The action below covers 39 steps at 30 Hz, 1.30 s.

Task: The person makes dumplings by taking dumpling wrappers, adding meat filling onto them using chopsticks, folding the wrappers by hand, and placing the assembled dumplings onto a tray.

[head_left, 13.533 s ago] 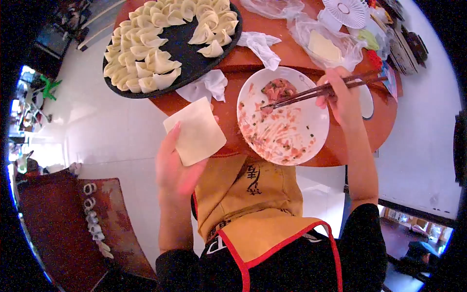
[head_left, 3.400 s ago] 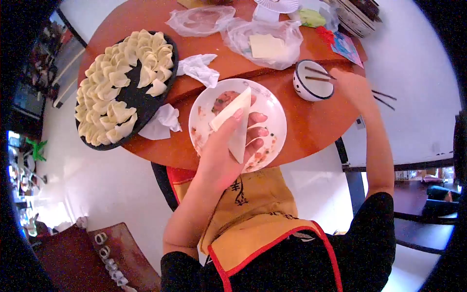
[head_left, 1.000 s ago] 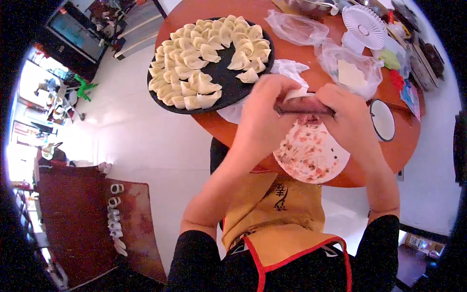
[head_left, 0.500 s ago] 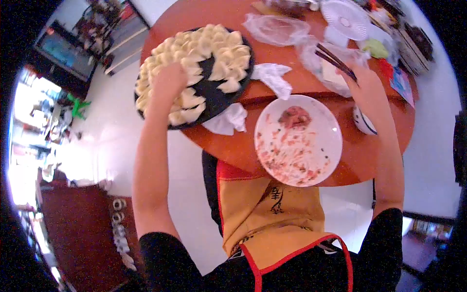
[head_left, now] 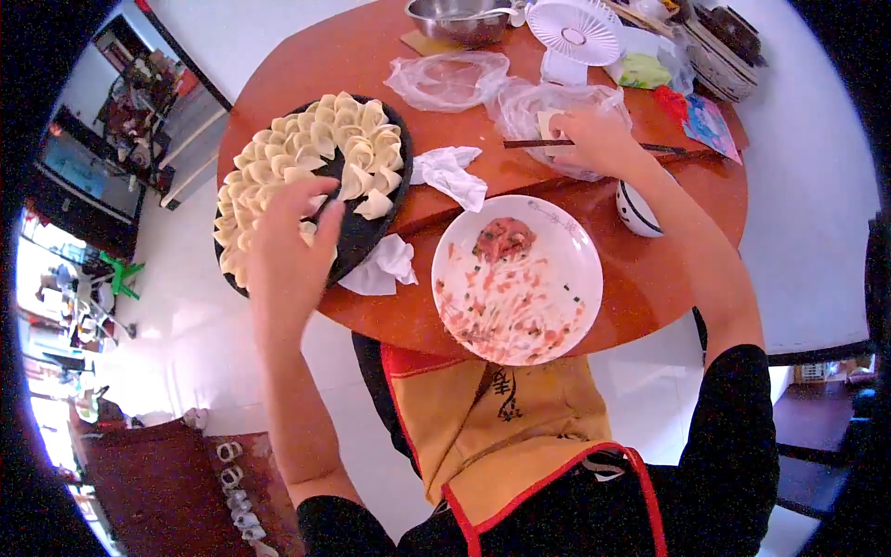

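My left hand [head_left: 290, 237] is over the near edge of a round black tray [head_left: 357, 243], fingers apart and nothing visible in them. Rows of folded wontons [head_left: 306, 135] cover much of that tray. My right hand [head_left: 599, 141] grips a pair of dark chopsticks [head_left: 529, 144], which now lie sideways. Its fingertips touch or hover at a pale stack of wrappers [head_left: 548, 121] in a clear plastic bag [head_left: 515, 107]; contact is hard to tell. Between my arms, a white plate [head_left: 587, 269] bears a lump of minced filling [head_left: 506, 239] and smeared bits.
Crumpled tissues [head_left: 450, 176] lie between tray and plate. A bowl [head_left: 636, 212] stands under my right forearm. Toward the back are another plastic bag [head_left: 445, 79], a metal basin [head_left: 455, 23] and a white fan [head_left: 573, 35]. The round table's [head_left: 427, 320] near edge is by my apron.
My left hand has opened and drawn back toward me from the wontons. My right hand has moved left to the wrappers, and the chopsticks have swung level. The whole view has shifted.
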Available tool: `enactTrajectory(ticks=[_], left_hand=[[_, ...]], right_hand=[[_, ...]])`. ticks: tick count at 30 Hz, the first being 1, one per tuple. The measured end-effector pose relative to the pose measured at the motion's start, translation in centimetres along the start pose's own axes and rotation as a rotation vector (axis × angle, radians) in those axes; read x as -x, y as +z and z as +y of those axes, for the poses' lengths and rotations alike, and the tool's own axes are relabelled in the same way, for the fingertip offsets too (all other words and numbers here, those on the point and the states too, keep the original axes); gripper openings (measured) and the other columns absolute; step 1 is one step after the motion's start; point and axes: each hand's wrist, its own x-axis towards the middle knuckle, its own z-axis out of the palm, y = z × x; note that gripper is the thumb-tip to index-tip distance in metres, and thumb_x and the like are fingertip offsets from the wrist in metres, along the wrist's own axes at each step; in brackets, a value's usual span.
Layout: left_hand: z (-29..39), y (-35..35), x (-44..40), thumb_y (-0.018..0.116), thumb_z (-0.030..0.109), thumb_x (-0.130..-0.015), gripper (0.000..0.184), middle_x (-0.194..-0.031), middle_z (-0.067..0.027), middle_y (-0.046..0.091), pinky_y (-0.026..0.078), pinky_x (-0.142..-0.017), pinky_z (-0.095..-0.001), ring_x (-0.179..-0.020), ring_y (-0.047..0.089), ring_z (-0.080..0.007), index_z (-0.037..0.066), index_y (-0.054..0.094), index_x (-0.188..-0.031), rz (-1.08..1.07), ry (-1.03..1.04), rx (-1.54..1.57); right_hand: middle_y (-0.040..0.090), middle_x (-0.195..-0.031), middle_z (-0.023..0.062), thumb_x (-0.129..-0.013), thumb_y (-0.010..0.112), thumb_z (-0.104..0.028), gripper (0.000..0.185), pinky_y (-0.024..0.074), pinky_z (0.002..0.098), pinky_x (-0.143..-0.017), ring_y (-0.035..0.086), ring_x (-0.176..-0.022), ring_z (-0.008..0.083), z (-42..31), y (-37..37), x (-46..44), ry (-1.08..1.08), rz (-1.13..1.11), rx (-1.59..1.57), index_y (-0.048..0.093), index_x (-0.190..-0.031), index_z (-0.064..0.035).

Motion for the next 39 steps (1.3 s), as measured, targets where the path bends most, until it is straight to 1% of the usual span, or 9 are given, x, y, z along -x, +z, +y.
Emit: enactTrajectory(ticks=[7, 9, 14, 17, 19, 22, 24, 29, 39], left_hand=[[2.8, 1.9, 3.6, 0.057, 0.006, -0.079, 0.017, -0.098, -0.0093, 0.058, 0.045, -0.072, -0.0285, -0.081, 0.056, -0.0192, 0.003, 0.059, -0.096, -0.084, 0.044, 0.358], [2.8, 2.9, 4.0, 0.055, 0.003, -0.081, 0.016, -0.097, -0.0093, 0.058, 0.044, -0.071, -0.025, -0.082, 0.056, -0.0156, 0.003, 0.059, -0.096, -0.106, 0.101, 0.423], [4.0, 5.1, 4.4, 0.053, 0.004, -0.083, 0.017, -0.1, -0.007, 0.058, 0.045, -0.073, -0.0254, -0.088, 0.055, -0.0133, 0.002, 0.058, -0.099, -0.229, -0.077, 0.72], [5.4, 7.7, 3.6, 0.048, 0.013, -0.088, 0.026, -0.104, -0.0111, 0.056, 0.045, -0.083, -0.03, -0.094, 0.054, -0.0175, -0.001, 0.051, -0.109, -0.386, -0.176, 1.146], [6.7, 9.7, 2.7, 0.038, 0.028, -0.093, 0.041, -0.112, -0.017, 0.051, 0.04, -0.093, -0.0362, -0.103, 0.05, -0.0243, -0.003, 0.04, -0.12, -0.587, -0.517, 1.896], [9.0, 9.8, 1.1, 0.03, 0.037, -0.093, 0.051, -0.121, -0.0198, 0.043, 0.035, -0.097, -0.0397, -0.112, 0.043, -0.0289, -0.003, 0.032, -0.125, -0.585, -0.768, 2.267], [9.3, 10.3, 0.6, 0.025, 0.04, -0.093, 0.054, -0.126, -0.0185, 0.039, 0.033, -0.099, -0.0411, -0.117, 0.039, -0.0301, -0.002, 0.031, -0.127, -0.54, -0.789, 2.285], [10.1, 10.9, 0.7, 0.02, 0.043, -0.092, 0.054, -0.123, -0.0153, 0.045, 0.029, -0.1, -0.0441, -0.115, 0.042, -0.0289, 0.004, 0.035, -0.126, -0.461, -0.519, 2.329], [14.3, 10.1, -0.1, 0.016, 0.039, -0.095, 0.052, -0.134, -0.0088, 0.036, 0.026, -0.102, -0.0354, -0.122, 0.036, -0.0235, 0.01, 0.022, -0.137, -0.308, -0.16, 1.712]], right_hand=[[0.058, -0.075, 0.0118, -0.076, 0.061, -0.026, 0.028, 0.0446, 0.0347, -0.063, 0.057, -0.069, 0.025, 3.3, 0.2, -0.8, -0.153, 0.09, -0.168, 0.057, -0.086, -0.0009], [0.056, -0.066, 0.0097, -0.08, 0.058, -0.023, 0.026, 0.0434, 0.0302, -0.054, 0.054, -0.056, 0.0173, 3.5, -1.1, -0.7, 0.095, -0.018, -0.331, 0.056, -0.086, 0.002], [0.051, -0.061, 0.0027, -0.082, 0.057, -0.026, 0.029, 0.0408, 0.0261, -0.051, 0.048, -0.051, 0.0096, 4.5, -3.5, -1.3, 0.079, 0.076, -0.532, 0.056, -0.09, 0.0015], [0.052, -0.063, 0.0035, -0.083, 0.056, -0.027, 0.03, 0.04, 0.0256, -0.052, 0.048, -0.051, 0.0089, 1.2, -7.9, 0.1, 0.094, 0.13, -0.474, 0.056, -0.092, 0.0012], [0.053, -0.066, 0.0044, -0.083, 0.055, -0.028, 0.031, 0.0404, 0.026, -0.054, 0.05, -0.055, 0.0101, -1.0, -9.6, 1.1, 0.018, 0.261, -0.448, 0.055, -0.094, 0.0006], [0.055, -0.07, 0.005, -0.081, 0.058, -0.024, 0.027, 0.0416, 0.0266, -0.058, 0.052, -0.062, 0.0115, -5.1, -10.0, 4.1, -0.119, 0.305, -0.393, 0.056, -0.094, -0.0001], [0.055, -0.074, 0.0045, -0.079, 0.06, -0.017, 0.022, 0.0417, 0.0271, -0.061, 0.052, -0.067, 0.012, -5.6, -8.1, 5.6, -0.553, 0.353, -0.342, 0.058, -0.093, -0.0002], [0.056, -0.068, 0.0113, -0.08, 0.061, -0.031, 0.028, 0.0426, 0.0312, -0.058, 0.053, -0.061, 0.0209, -8.2, -8.4, 8.3, 0.037, 0.197, -0.665, 0.06, -0.084, -0.0027], [0.055, -0.067, 0.0008, -0.08, 0.059, -0.042, 0.037, 0.0406, 0.0248, -0.051, 0.049, -0.058, 0.009, -8.8, -7.4, 5.2, 0.191, 0.233, -1.401, 0.059, -0.083, -0.0046]])
